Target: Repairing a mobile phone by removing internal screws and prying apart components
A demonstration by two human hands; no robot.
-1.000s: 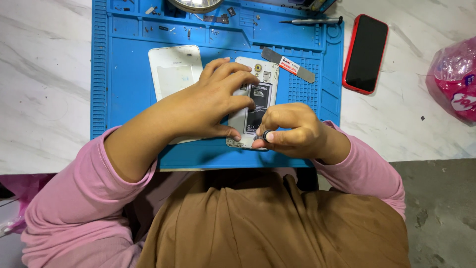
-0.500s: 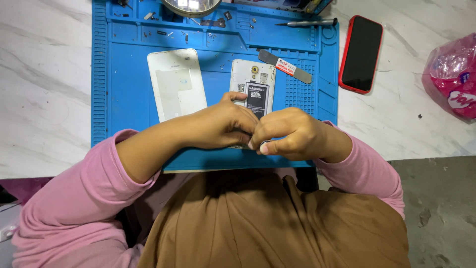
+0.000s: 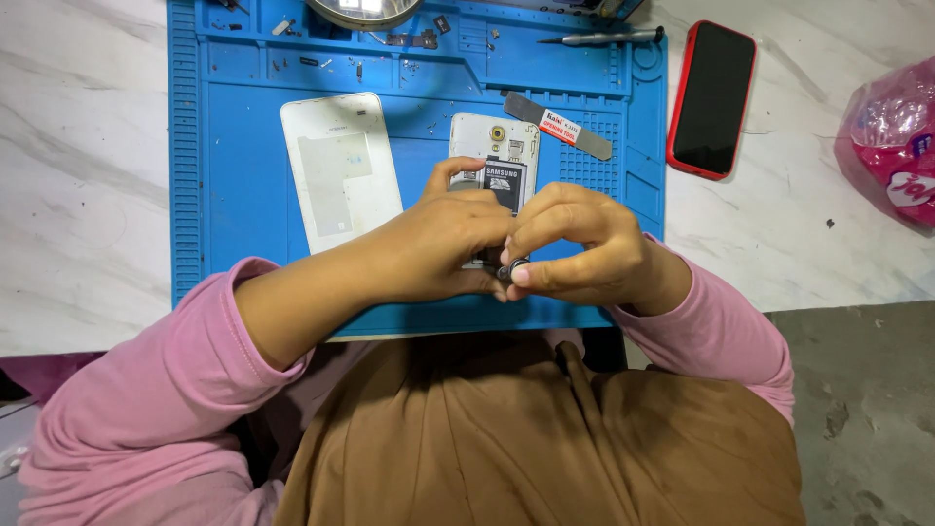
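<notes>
Gripping the opened white phone [image 3: 490,161] on blue mat [image 3: 234,146]: left hand [image 3: 443,244] closed around it, right hand [image 3: 575,244] pinching its lower end.

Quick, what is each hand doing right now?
Left hand: closed on the opened white phone, steadying it.
Right hand: fingers pinched at the phone's lower end; what they hold cannot be told.

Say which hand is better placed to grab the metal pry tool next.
Right, probably. The right hand is nearer the metal pry tool, which lies up and right of the opened phone; the left hand would have to cross over.
</notes>
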